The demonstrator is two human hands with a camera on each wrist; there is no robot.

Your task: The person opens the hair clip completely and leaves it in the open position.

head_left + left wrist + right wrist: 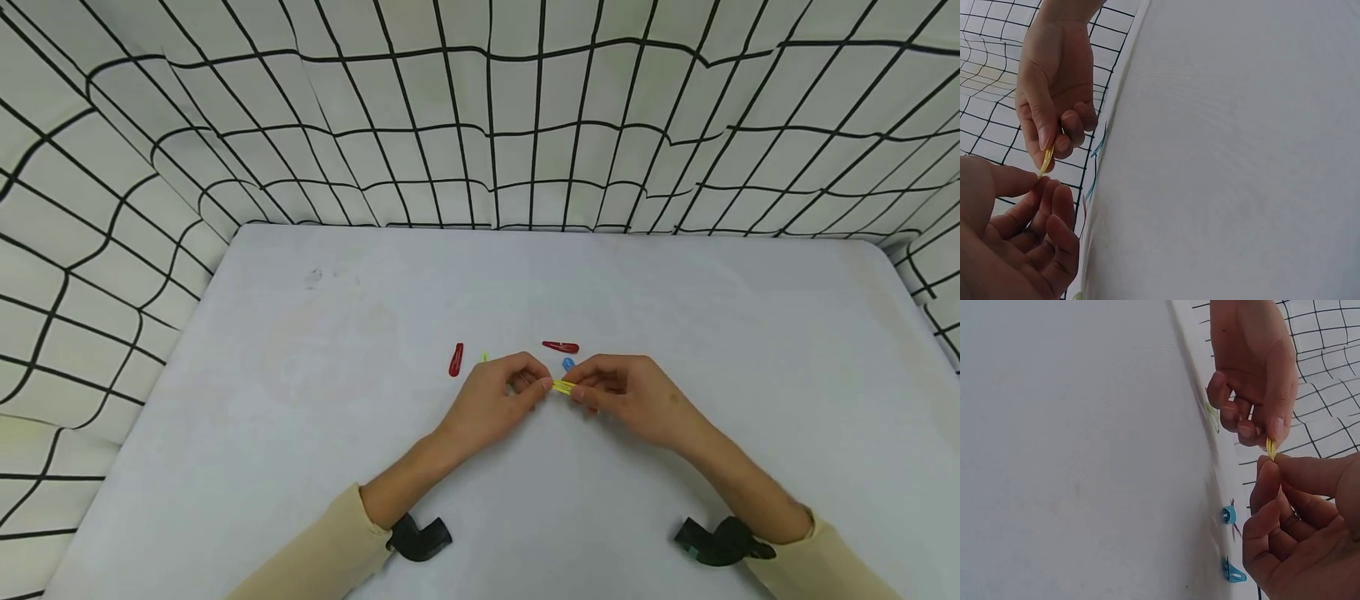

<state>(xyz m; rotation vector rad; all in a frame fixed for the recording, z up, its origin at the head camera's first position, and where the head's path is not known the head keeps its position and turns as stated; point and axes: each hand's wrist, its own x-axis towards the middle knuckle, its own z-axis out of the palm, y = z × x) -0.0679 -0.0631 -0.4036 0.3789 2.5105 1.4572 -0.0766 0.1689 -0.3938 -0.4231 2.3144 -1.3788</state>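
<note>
A yellow clip (pixel 563 387) is held above the white desk (pixel 300 433), between the two hands. The left hand (pixel 491 407) pinches one end of it between thumb and forefinger, while the right hand (pixel 641 402) pinches the other end the same way; both sets of fingers are narrow, closed on that clip. Just beyond the yellow clip, close to the right hand's fingertips, a small blue item (pixel 568 364) shows in part. Farther beyond the yellow clip lies a red clip (pixel 560 347) with a pale streak, too small to tell whether it is lettering. To the left of the yellow clip, past the left hand, lies a second red clip (pixel 456 360), and between those two a yellow-green item (pixel 484 356) is mostly hidden by the left hand. Black wrist devices (pixel 723 543) sit nearer the person than the yellow clip, beside beige sleeves (pixel 318 546). A white sheet with black grid lines (pixel 517 108) rises well beyond it.
</note>
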